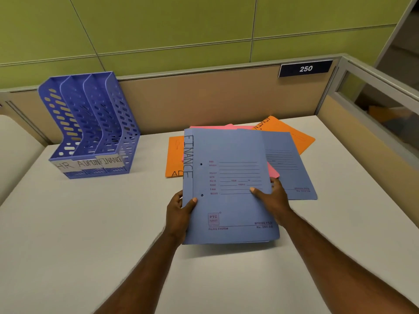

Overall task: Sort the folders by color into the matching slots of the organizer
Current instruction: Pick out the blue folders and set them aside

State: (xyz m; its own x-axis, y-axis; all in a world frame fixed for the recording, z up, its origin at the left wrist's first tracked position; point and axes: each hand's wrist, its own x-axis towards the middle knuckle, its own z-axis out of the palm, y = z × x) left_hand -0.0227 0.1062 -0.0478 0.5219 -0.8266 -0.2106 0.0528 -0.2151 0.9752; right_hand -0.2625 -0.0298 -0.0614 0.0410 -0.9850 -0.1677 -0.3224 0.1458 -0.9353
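Cubicle desk (68,223), pale grey-white top, matte, evenly lit. Tan partition panel (204,98) along back edge w/ grey metal trim. Dark nameplate (305,68) on it, reads "250". Right side: tan partition w/ glass upper section (381,103), something orange blurred behind it. Green panelled wall (158,26) beyond, thin seams btwn panels. Soft indoor light, faint shadows.

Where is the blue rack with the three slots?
In the head view the blue rack stands at the far left of the desk, against the back partition, left of the pile of folders. Its slots look empty.
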